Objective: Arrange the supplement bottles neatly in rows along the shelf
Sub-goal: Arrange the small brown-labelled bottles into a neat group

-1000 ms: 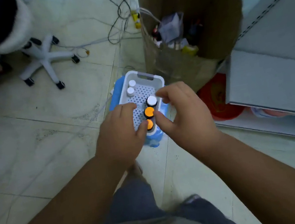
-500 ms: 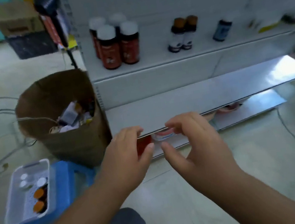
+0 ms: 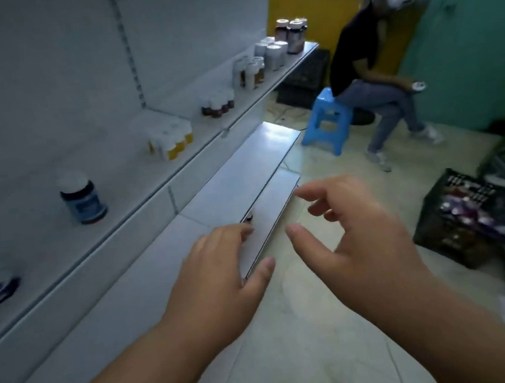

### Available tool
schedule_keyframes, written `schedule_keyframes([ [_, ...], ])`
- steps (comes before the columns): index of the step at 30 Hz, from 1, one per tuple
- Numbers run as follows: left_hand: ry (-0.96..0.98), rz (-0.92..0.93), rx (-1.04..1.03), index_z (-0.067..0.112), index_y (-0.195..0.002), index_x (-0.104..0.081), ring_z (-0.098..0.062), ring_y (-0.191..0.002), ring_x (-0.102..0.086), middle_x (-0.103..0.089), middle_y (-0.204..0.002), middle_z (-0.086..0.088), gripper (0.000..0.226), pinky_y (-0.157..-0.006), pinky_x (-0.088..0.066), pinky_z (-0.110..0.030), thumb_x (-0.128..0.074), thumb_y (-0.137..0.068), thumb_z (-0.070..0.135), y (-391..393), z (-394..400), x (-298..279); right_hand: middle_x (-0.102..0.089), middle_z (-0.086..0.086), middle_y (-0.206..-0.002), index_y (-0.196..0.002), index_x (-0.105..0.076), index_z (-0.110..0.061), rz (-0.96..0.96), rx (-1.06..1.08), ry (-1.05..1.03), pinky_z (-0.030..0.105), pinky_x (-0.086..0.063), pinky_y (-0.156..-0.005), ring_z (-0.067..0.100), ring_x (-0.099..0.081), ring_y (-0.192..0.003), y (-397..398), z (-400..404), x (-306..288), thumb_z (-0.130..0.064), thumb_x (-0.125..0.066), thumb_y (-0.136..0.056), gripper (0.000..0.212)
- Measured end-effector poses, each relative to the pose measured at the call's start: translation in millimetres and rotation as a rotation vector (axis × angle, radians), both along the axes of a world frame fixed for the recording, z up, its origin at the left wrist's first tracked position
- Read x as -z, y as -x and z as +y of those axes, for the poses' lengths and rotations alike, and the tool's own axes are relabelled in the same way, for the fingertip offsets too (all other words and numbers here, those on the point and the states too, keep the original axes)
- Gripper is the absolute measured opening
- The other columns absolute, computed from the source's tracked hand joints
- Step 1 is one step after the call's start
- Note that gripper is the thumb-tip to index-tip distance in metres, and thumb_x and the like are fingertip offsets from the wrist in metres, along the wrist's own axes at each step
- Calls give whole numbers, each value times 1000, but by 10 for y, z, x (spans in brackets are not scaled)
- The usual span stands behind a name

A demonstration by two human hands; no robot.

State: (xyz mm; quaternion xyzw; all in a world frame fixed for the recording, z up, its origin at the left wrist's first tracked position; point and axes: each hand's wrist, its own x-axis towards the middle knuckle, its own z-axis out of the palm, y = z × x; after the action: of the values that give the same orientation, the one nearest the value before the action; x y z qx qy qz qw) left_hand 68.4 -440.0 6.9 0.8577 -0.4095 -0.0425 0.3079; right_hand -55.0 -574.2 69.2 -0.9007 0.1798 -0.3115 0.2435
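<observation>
blue-label bottle (image 3: pixel 82 197) upright on white shelf (image 3: pixel 131 191), up-left of both hands, yellow bottle cluster (image 3: pixel 170 138) further along, upright, left hand (image 3: pixel 221 275) fingers loosely curled, holding nothing as far as blur allows, right hand (image 3: pixel 348 232) spread, empty, over floor

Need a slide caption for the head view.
Both hands, left and right, hover empty beside a shelf of grouped bottles.
</observation>
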Motion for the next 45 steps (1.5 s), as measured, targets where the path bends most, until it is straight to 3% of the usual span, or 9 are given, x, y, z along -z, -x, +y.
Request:
schedule_keyframes([
  [4, -1, -11, 49, 32, -134, -47, -7, -116, -49, -53, -127, 17, 53, -97, -39, -26, -51, -90, 60, -332, -1091, 59, -56, -16, -105, -113, -60, -27, -41, 64, -19, 10, -41, -82, -1, -54, -93, -231, -970, 61, -28, -73, -81, 34],
  [11, -36, 0, -135, 36, -138, -42, -3, -119, -45, -49, -132, 18, 52, -96, -38, -23, -50, -93, 60, -858, -2366, 35, -54, -20, -105, -115, -59, -30, 25, -148, -36, 12, -44, -78, 0, -55, -95, -1211, -2453, -8, -34, -70, -82, 35],
  [22, -129, 5, -508, 33, -143, -37, -10, -131, -38, -44, -143, 12, 57, -108, -32, -29, -48, -94, 60, -2167, -3048, 230, -53, -19, -102, -114, -58, -31, 179, -472, 0, 21, -49, -81, -2, -52, -91, -3137, -3492, 182, -38, -66, -86, 30],
  [26, -221, -28, -627, 24, -145, -36, -20, -132, -39, -42, -146, 1, 66, -109, -32, -36, -52, -92, 59, -2605, -3227, 261, -52, -17, -102, -117, -57, -31, 291, -537, -7, 14, -44, -77, -5, -51, -86, -3712, -3713, 208, -36, -65, -88, 30],
  [28, -265, -21, -676, 20, -147, -33, -24, -136, -37, -38, -151, -4, 71, -111, -31, -38, -51, -91, 60, -2768, -3234, 328, -53, -14, -107, -121, -57, -30, 319, -575, 22, 23, -49, -82, 1, -53, -91, -4009, -3796, 284, -35, -64, -89, 33],
  [32, -362, -23, -752, 8, -151, -32, -35, -147, -27, -29, -159, -16, 90, -120, -19, -47, -28, -86, 71, -2994, -3223, 549, -51, -4, -127, -129, -54, -27, 331, -667, 55, 32, -48, -88, 17, -55, -108, -4586, -3880, 576, -33, -61, -90, 39],
  [36, -513, -39, -791, 5, -155, -24, -33, -152, -10, -16, -163, -19, 103, -123, -4, -51, -13, -83, 79, -3064, -3315, 742, -52, 1, -124, -121, -54, -26, 346, -778, 42, 33, -48, -79, 26, -58, -102, -4879, -3936, 910, -35, -60, -90, 33],
  [40, -609, -30, -814, 7, -156, -19, -30, -153, -4, -11, -164, -18, 108, -123, -6, -52, -6, -83, 84, -3075, -3369, 775, -58, -3, -107, -108, -50, -28, 336, -841, -74, 32, -48, -70, 22, -60, -89, -5026, -4013, 1009, -35, -58, -92, 19],
  [45, -641, -56, -833, 11, -159, -9, -25, -153, 4, -1, -166, -12, 110, -124, -3, -47, 5, -79, 86, -3081, -3369, 788, -66, -9, -85, -100, -57, -23, 329, -861, -594, 22, -45, -65, 1, -60, -73, -5049, -4217, 754, -31, -58, -94, 9],
])
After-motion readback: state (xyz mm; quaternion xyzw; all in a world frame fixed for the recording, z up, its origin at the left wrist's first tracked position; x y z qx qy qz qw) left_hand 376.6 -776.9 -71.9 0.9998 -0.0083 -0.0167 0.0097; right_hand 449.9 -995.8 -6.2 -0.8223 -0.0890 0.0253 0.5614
